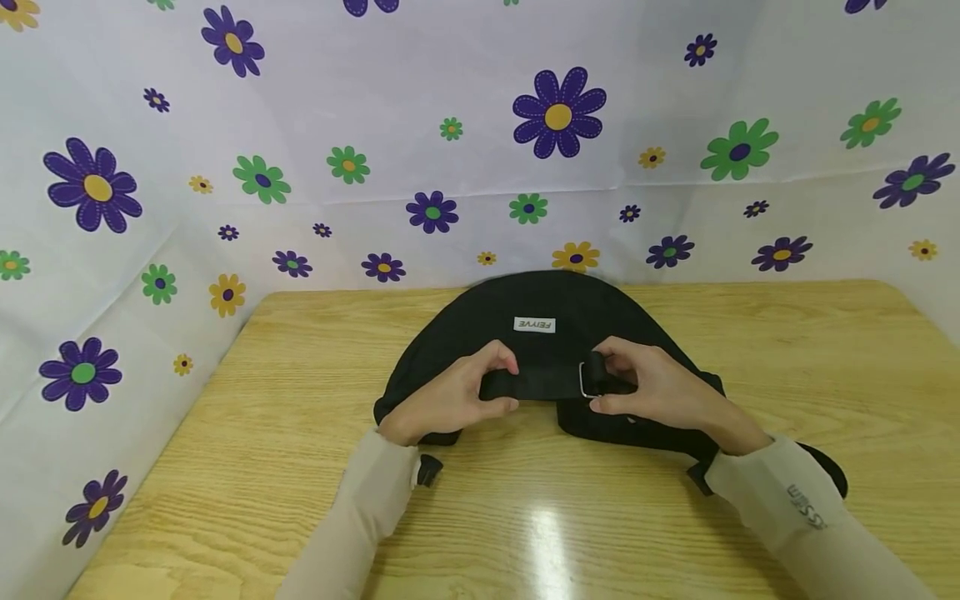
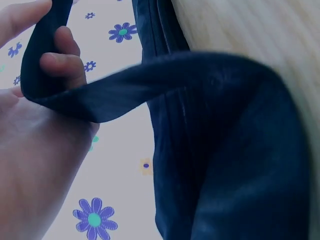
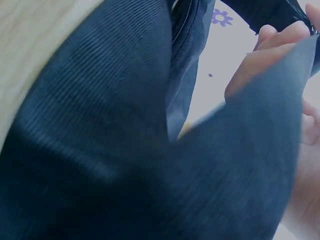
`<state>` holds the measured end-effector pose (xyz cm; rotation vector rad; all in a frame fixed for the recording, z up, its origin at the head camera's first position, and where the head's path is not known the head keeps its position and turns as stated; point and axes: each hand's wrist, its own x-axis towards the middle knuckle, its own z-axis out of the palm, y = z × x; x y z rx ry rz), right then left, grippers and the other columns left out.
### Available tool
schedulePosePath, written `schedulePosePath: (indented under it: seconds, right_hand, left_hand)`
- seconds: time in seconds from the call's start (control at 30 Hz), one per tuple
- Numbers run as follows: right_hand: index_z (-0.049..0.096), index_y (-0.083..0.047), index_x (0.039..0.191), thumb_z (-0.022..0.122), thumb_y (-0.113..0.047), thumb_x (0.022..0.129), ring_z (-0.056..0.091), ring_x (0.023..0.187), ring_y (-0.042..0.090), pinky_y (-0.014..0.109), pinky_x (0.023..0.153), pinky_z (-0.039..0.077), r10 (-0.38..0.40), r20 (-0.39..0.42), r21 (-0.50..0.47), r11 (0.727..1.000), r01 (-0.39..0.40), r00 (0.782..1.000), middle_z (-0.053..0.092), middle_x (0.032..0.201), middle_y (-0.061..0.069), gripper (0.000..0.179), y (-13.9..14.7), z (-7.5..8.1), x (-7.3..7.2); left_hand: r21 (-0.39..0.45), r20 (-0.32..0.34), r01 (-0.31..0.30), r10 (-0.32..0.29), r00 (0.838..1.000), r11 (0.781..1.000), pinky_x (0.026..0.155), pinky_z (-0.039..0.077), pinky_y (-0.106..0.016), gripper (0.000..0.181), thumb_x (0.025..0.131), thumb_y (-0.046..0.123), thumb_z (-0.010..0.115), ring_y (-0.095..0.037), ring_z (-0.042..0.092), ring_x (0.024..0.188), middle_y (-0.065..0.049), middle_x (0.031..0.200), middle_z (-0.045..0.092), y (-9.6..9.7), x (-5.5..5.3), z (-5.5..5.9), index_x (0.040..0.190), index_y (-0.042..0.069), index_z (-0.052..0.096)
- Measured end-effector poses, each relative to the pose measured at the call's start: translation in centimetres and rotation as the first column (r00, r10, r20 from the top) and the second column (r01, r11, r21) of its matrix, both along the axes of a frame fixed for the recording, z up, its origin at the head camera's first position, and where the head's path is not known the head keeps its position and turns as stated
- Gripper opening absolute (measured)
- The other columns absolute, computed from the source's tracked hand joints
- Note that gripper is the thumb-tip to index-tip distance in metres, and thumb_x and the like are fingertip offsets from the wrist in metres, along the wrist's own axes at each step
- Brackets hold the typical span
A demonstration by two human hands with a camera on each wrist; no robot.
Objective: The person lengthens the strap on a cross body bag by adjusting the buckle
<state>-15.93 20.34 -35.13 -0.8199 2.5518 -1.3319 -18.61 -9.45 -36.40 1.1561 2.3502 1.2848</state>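
A black fabric bag (image 1: 592,312) with a curved top and a small white label (image 1: 534,325) lies on the table, its label upside down in the head view. Across its front runs a wide black strap (image 1: 546,383), which both hands hold raised. My left hand (image 1: 450,390) grips the strap's left part between thumb and fingers; in the left wrist view the strap (image 2: 120,92) loops past the fingers. At the other end, my right hand (image 1: 663,385) pinches the strap beside a metal buckle (image 1: 582,380). Close black fabric (image 3: 100,110) fills much of the right wrist view.
The bag sits on a light wooden table (image 1: 300,367), near its back edge. Behind and to the left hangs a white cloth (image 1: 450,83) printed with flowers. A black loop (image 1: 828,471) sticks out past the right sleeve (image 1: 795,500).
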Motion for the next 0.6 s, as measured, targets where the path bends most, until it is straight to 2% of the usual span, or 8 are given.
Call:
schedulePosePath:
  seconds: [0.1,0.3,0.43,0.6]
  right_hand:
    - [0.057,0.003,0.118,0.079,-0.009,0.086,0.058,0.079,0.016,0.029,0.069,0.049,0.0,-0.008,0.001,1.0,0.0,1.0,0.069,0.089,-0.003,0.04,0.4,-0.1,0.0]
    - [0.055,0.003,0.116,0.077,-0.003,0.085,0.054,0.065,0.011,0.027,0.055,0.045,0.036,0.006,-0.019,0.999,-0.036,0.999,0.063,0.081,-0.002,0.038,1.3,-0.1,0.2]
    - [0.054,0.002,0.116,0.077,-0.002,0.086,0.053,0.064,0.01,0.027,0.051,0.045,0.048,-0.007,-0.021,0.999,-0.048,0.999,0.063,0.083,-0.002,0.038,1.3,-0.1,0.2]
    - [0.053,0.003,0.118,0.077,-0.004,0.087,0.054,0.065,0.011,0.027,0.05,0.047,0.052,0.01,-0.01,0.999,-0.052,0.999,0.063,0.083,-0.002,0.04,0.8,-0.1,0.3]
  left_hand:
    - [-0.011,-0.003,-0.015,0.015,1.0,1.0,0.109,0.039,-0.047,0.03,0.094,0.002,0.069,-0.029,0.053,0.127,-0.01,0.116,0.056,-0.8,0.1,0.0,0.115,0.006,0.048]
    - [-0.008,-0.025,-0.039,0.038,0.999,0.999,0.105,0.042,-0.047,0.03,0.091,0.0,0.069,-0.027,0.056,0.118,-0.009,0.112,0.057,-2.3,0.2,0.1,0.113,0.006,0.05]
    - [-0.007,-0.041,-0.027,0.027,0.999,1.0,0.107,0.041,-0.048,0.029,0.091,0.0,0.069,-0.029,0.056,0.121,-0.01,0.114,0.058,-2.5,0.2,0.2,0.113,0.005,0.051]
    - [-0.035,-0.035,-0.045,0.043,0.998,0.998,0.108,0.041,-0.05,0.031,0.089,-0.002,0.067,-0.032,0.055,0.125,-0.013,0.118,0.06,-2.7,0.3,0.2,0.115,0.004,0.051]
